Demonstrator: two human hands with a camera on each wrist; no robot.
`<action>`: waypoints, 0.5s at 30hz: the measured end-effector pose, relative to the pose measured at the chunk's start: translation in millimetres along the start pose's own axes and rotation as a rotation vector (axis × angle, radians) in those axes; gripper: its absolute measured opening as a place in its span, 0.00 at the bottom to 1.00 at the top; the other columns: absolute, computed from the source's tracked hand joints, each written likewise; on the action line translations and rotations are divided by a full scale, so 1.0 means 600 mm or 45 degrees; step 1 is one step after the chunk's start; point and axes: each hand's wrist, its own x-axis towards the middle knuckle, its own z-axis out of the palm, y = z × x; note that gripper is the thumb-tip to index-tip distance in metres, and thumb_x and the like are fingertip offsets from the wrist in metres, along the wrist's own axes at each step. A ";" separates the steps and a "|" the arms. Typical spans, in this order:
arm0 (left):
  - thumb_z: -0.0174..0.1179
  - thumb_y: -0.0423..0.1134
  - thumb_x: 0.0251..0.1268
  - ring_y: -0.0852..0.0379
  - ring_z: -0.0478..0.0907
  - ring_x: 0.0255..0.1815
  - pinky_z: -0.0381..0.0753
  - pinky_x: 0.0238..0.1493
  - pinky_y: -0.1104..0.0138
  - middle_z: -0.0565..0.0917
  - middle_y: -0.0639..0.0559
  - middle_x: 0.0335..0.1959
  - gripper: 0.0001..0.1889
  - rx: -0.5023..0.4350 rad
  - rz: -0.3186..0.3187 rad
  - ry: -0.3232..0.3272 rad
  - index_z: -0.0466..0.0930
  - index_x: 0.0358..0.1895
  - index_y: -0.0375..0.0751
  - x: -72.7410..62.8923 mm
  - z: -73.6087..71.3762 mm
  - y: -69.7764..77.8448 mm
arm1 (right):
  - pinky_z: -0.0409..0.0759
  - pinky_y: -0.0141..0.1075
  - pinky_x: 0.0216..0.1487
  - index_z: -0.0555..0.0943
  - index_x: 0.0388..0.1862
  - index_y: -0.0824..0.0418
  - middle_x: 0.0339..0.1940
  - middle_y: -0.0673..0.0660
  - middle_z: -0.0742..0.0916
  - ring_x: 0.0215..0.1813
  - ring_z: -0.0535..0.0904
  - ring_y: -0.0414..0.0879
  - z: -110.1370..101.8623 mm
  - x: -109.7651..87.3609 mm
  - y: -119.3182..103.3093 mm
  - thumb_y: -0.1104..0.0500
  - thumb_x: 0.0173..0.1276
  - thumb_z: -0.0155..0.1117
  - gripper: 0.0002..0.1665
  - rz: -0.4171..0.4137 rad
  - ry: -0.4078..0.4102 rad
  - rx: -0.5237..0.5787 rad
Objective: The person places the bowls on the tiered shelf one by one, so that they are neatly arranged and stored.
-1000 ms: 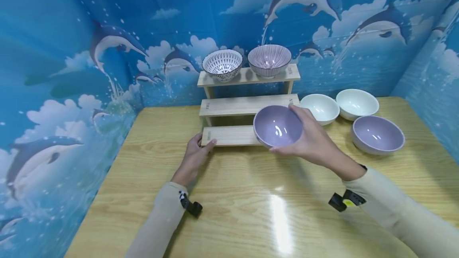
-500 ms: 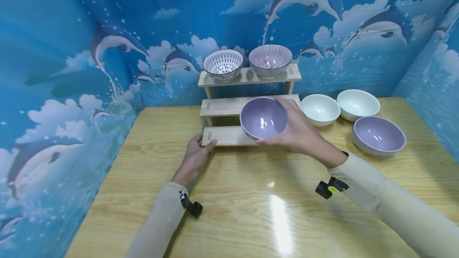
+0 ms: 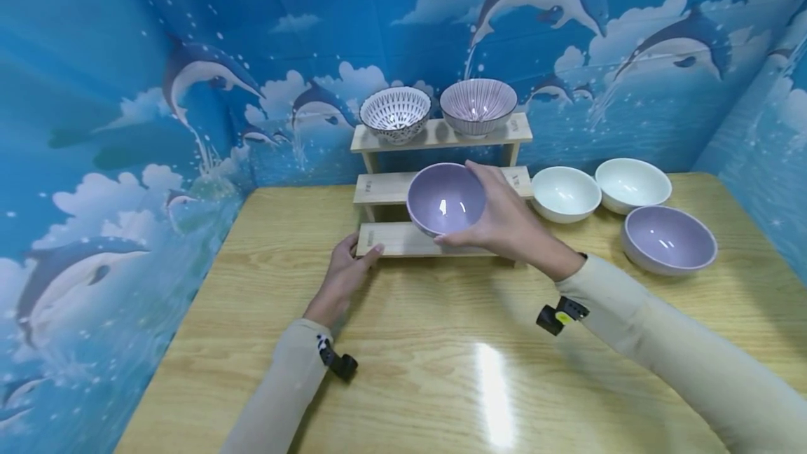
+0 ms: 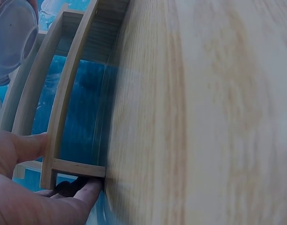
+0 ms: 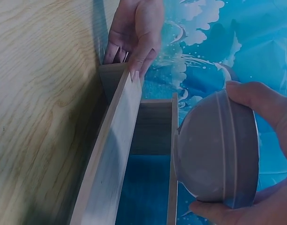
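My right hand (image 3: 501, 212) holds a plain purple bowl (image 3: 444, 195) by its right side, thumb and fingers spread around the rim and wall. The bowl is in front of the middle step of a three-step wooden rack (image 3: 397, 238). In the right wrist view the bowl's foot (image 5: 177, 157) is close to a rack board; I cannot tell whether they touch. At the left end of the lowest step, my left hand (image 3: 342, 275) grips the rack, thumb on the board and fingers around the end, as the left wrist view also shows.
On the top step stand a black-and-white patterned bowl (image 3: 396, 114) and a purple striped bowl (image 3: 478, 107). Two white bowls (image 3: 565, 195) and another purple bowl (image 3: 670, 240) stand on the table (image 3: 403, 356) right of the rack. A dolphin-printed backdrop (image 3: 391, 12) rises behind.
My right hand has carried the purple bowl leftward and slightly up in the head view, from the rack's right part to its middle. The left hand stays on the rack's end.
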 end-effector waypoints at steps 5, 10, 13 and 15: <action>0.63 0.43 0.73 0.49 0.74 0.66 0.74 0.68 0.58 0.71 0.43 0.72 0.38 -0.017 0.012 0.000 0.55 0.79 0.37 0.000 0.000 0.000 | 0.75 0.60 0.64 0.55 0.80 0.68 0.74 0.69 0.66 0.68 0.69 0.63 0.008 0.013 -0.002 0.47 0.37 0.91 0.77 -0.008 0.001 -0.020; 0.63 0.43 0.73 0.49 0.72 0.68 0.72 0.70 0.58 0.70 0.42 0.73 0.38 -0.017 0.010 0.010 0.55 0.79 0.37 0.000 0.000 -0.001 | 0.75 0.60 0.65 0.55 0.80 0.68 0.74 0.69 0.66 0.68 0.69 0.63 0.015 0.027 -0.003 0.46 0.36 0.91 0.78 -0.001 -0.003 -0.009; 0.64 0.42 0.72 0.48 0.72 0.68 0.72 0.69 0.59 0.70 0.42 0.73 0.38 -0.028 0.013 0.009 0.55 0.79 0.37 0.002 0.000 -0.002 | 0.75 0.59 0.65 0.54 0.80 0.68 0.75 0.69 0.66 0.68 0.69 0.63 0.016 0.035 -0.005 0.45 0.37 0.91 0.78 -0.001 -0.004 -0.006; 0.64 0.42 0.72 0.48 0.72 0.68 0.73 0.69 0.58 0.70 0.42 0.73 0.38 -0.037 0.020 0.002 0.55 0.79 0.37 0.002 0.000 -0.002 | 0.75 0.59 0.65 0.54 0.80 0.68 0.75 0.69 0.65 0.69 0.69 0.64 0.017 0.040 -0.007 0.46 0.37 0.91 0.78 -0.005 -0.001 -0.009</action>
